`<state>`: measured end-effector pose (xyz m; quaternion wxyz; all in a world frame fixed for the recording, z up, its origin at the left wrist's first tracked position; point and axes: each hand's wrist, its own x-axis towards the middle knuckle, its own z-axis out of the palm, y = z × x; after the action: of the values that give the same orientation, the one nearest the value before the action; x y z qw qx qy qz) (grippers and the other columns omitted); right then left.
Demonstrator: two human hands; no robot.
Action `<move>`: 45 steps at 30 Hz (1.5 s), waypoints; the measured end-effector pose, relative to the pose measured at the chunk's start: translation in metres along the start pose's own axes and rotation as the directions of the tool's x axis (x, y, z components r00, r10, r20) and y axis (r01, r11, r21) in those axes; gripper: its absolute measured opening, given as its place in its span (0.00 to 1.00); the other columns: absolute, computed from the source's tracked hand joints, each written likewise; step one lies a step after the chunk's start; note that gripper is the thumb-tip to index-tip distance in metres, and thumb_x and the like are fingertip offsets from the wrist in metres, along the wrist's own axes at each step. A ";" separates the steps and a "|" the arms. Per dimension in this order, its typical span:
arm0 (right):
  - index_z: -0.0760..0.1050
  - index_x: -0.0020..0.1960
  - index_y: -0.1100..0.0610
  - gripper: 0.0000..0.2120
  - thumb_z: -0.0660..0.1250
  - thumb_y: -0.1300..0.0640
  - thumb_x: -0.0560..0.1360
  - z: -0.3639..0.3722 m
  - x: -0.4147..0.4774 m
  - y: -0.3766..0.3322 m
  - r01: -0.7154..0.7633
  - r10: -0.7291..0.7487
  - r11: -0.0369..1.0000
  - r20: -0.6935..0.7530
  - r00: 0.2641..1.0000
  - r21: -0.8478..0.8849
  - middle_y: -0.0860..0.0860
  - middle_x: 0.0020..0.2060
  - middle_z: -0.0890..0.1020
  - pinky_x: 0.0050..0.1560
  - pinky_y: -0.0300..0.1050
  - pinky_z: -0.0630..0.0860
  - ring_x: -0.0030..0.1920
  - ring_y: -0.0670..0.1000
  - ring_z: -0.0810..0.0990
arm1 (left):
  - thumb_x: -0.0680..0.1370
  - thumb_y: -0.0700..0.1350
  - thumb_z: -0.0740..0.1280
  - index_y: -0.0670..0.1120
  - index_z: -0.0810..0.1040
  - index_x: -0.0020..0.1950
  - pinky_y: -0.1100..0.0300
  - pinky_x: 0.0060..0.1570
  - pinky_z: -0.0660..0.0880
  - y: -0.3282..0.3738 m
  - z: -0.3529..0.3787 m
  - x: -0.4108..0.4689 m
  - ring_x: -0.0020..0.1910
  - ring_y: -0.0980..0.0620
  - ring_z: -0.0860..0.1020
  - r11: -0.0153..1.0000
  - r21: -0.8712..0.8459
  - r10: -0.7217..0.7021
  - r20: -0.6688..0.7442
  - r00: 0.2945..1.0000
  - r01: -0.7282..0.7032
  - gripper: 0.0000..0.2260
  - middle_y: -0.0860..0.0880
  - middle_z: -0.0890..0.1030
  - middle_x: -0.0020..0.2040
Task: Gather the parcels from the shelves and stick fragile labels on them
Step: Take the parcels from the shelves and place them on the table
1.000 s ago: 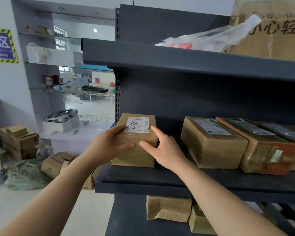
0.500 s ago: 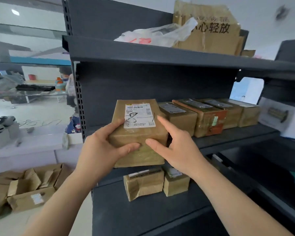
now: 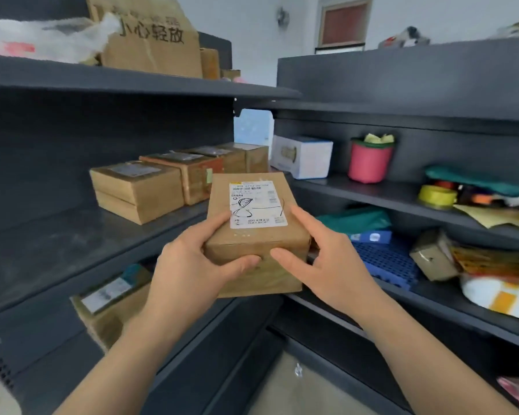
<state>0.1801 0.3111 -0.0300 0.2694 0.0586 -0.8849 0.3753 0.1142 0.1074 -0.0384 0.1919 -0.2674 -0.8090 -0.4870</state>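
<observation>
Head view. Brown tape-wrapped cardboard parcel with a white shipping label is held in mid-air at frame centre, off the shelves. Left hand grips its 8 o'clock corner, thumb across the near face. Right hand grips the 4 o'clock corner.

Row of brown parcels at 10 o'clock sits on the dark grey metal shelf. White box and pink pot at 1 o'clock.

Blue plastic grid at 3 o'clock is partly hidden behind the right hand. Label print is unreadable.

Left hand, right hand, both raised forward, fingers curled round parcel
</observation>
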 end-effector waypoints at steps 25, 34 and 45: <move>0.55 0.74 0.39 0.40 0.64 0.33 0.66 -0.384 -0.270 0.218 -0.589 0.430 0.766 -0.476 0.767 -0.258 0.22 0.53 0.68 0.51 0.28 0.71 0.55 0.32 0.73 | 0.59 0.63 0.77 0.69 0.69 0.64 0.69 0.49 0.72 0.270 0.472 -0.078 0.55 0.69 0.72 0.860 -0.510 0.326 0.536 0.779 -0.010 0.35 0.69 0.74 0.56; 0.55 0.75 0.41 0.40 0.63 0.32 0.67 -0.486 -0.352 0.264 -0.800 0.493 0.548 -0.677 0.546 -0.247 0.38 0.61 0.76 0.54 0.41 0.77 0.54 0.39 0.76 | 0.59 0.63 0.76 0.71 0.68 0.64 0.58 0.54 0.75 0.376 0.613 -0.104 0.56 0.61 0.74 0.787 -0.617 0.521 0.645 0.558 -0.022 0.35 0.65 0.76 0.57; 0.54 0.74 0.40 0.38 0.67 0.38 0.70 -0.594 -0.432 0.288 -0.930 0.408 0.364 -0.888 0.213 -0.055 0.29 0.56 0.72 0.56 0.40 0.77 0.56 0.37 0.75 | 0.60 0.65 0.74 0.68 0.68 0.67 0.73 0.42 0.72 0.521 0.759 -0.141 0.52 0.77 0.68 0.607 -0.792 0.777 0.575 0.254 -0.067 0.36 0.71 0.73 0.52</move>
<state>0.7157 0.8870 -0.0968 0.4031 -0.6139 -0.6637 0.1417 0.5093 0.9483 -0.1051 -0.2410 -0.7542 -0.4444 -0.4192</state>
